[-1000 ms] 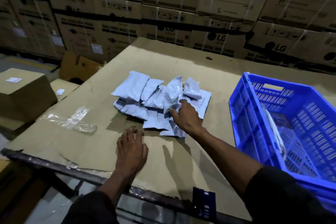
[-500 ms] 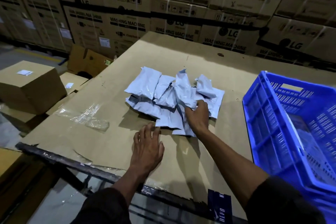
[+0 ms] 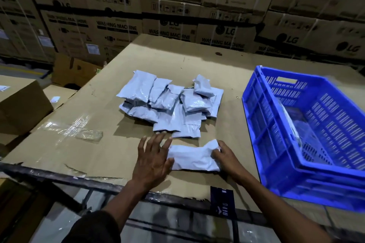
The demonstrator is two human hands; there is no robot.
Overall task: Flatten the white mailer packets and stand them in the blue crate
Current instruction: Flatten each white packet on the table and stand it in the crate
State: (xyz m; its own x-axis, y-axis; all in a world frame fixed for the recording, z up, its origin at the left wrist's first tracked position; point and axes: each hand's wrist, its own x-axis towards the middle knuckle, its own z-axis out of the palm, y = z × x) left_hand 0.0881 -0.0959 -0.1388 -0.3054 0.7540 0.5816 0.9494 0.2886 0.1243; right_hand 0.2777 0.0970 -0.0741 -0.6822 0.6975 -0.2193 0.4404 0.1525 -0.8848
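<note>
1. A single white mailer packet [image 3: 192, 157] lies flat on the cardboard sheet [image 3: 98, 144] between the person's two hands, apart from the rest; its plastic skin is smooth, slightly glossy and softly creased, and its outline is a rough rectangle lying crosswise.
2. The right hand [image 3: 227, 159] grasps the packet's right end, the fingers curled round a bunched, wrinkled corner.
3. The left hand [image 3: 153, 159] is released and spread, fingers straight, palm down on the cardboard, its thumb side touching the packet's left edge.
4. Just beyond the fingertips of both hands sits the pile of mailer packets [image 3: 169, 104], about a dozen overlapping pouches, some puffed like small pillows, some flatter, all of the same pale crinkled film.
5. To the right of the right hand stands the blue crate [image 3: 262, 124], rigid moulded plastic with slotted, ribbed walls and a cut-out handle in the far wall; a pale packet [image 3: 292, 124] stands on edge inside it against the near-left wall.
6. Left of the left hand, a strip of clear plastic wrap [image 3: 79, 130] lies crumpled and shiny on the matte brown cardboard.
7. Nearer the person than both hands, a dark metal rail [image 3: 59, 176] runs along the sheet's torn edge.
8. Far beyond the hands rise stacked, strapped washing machine cartons [image 3: 118, 25] of corrugated board.
</note>
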